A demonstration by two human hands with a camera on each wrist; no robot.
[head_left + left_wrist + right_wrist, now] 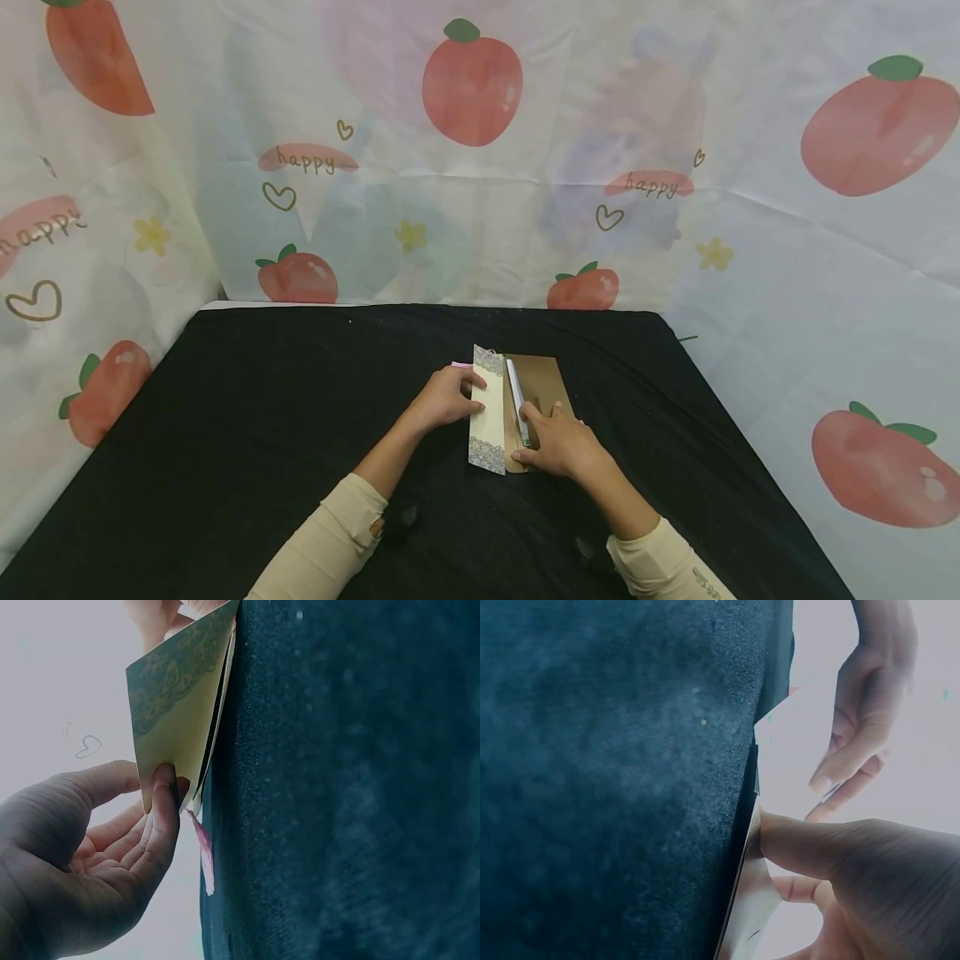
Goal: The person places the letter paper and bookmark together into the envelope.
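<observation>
A small booklet (pixel 540 375) lies partly open on the black cloth, its inside tan. Its cream cover (pixel 488 417), with grey lace-print bands at both ends, stands raised on the left. My left hand (pixel 446 398) pinches this cover's outer edge between thumb and fingers. A pink ribbon (pixel 204 855) hangs by the cover's end in the left wrist view. My right hand (pixel 562 440) rests over the tan side, thumb on its near part and fingers spread by a folded white paper (pixel 516 387). In the right wrist view the thumb (pixel 802 844) presses near the booklet's edge.
Black cloth (pixel 300 400) covers the table under the booklet. A pale curtain (pixel 480 208) printed with red fruit, hearts and flowers hangs behind it and along both sides. Both forearms in cream sleeves (pixel 330 529) come in from the near edge.
</observation>
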